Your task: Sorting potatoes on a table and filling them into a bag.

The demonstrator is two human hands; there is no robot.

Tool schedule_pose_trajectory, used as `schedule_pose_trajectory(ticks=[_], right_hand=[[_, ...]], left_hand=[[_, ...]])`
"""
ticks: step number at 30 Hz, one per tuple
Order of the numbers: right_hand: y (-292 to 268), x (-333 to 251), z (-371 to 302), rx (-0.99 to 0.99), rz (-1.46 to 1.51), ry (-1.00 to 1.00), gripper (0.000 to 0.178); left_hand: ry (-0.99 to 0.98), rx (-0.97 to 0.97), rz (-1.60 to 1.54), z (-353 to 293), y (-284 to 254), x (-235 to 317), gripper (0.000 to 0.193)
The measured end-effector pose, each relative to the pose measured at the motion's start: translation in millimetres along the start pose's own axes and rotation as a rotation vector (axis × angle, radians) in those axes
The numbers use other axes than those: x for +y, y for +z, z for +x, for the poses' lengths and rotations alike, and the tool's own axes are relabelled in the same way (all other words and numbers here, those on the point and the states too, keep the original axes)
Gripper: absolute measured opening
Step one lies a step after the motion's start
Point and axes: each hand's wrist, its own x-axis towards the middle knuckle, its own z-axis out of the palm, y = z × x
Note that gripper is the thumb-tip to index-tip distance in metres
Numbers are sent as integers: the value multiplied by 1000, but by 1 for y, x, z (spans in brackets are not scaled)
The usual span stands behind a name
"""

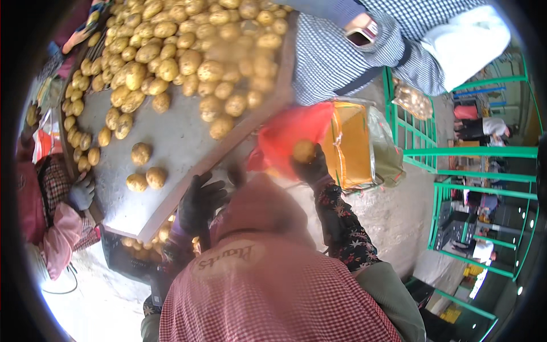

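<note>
1. One potato (303, 151) is in the right hand (313, 166), which wears a dark glove; its fingers grip the potato just in front of one red bag (310, 122).
2. One left hand (199, 199), also dark-gloved, is at the wooden rim (188, 176) of the table; its fingers are somewhat spread with nothing visible between them. Whether it touches the rim, I cannot tell.
3. Three loose potatoes (155, 178) sit together near the table's closer corner.
4. One heap of potatoes (165, 51), too many to count, covers the far side.
5. One yellow box (350, 142) stands beside the bag.
6. Writing: one pale printed patch (231, 264) with lettering on the pink apron (256, 302).
</note>
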Motion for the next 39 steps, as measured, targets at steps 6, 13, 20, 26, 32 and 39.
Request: schedule_pose_trajectory(ticks=[6,13,20,26,32,39], right_hand=[[-20,75,46,-147,183,0,53],[153,-210,1,-318,-841,-1017,48],[240,-207,56,-454,-1758,-858,48],[225,-213,70,-759,-812,-333,43],[250,-203,-29,-1064,1061,744,40],[268,-176,-66,-936,632,356,27]], left_hand=[[71,141,22,-15,-6,18,44],[584,198,628,-50,-27,5,45],[373,404,-367,-57,-18,3,45],[468,346,-35,-50,-16,11,49],[475,465,220,-43,-22,21,42],[611,663,933,-29,-18,50,50]])
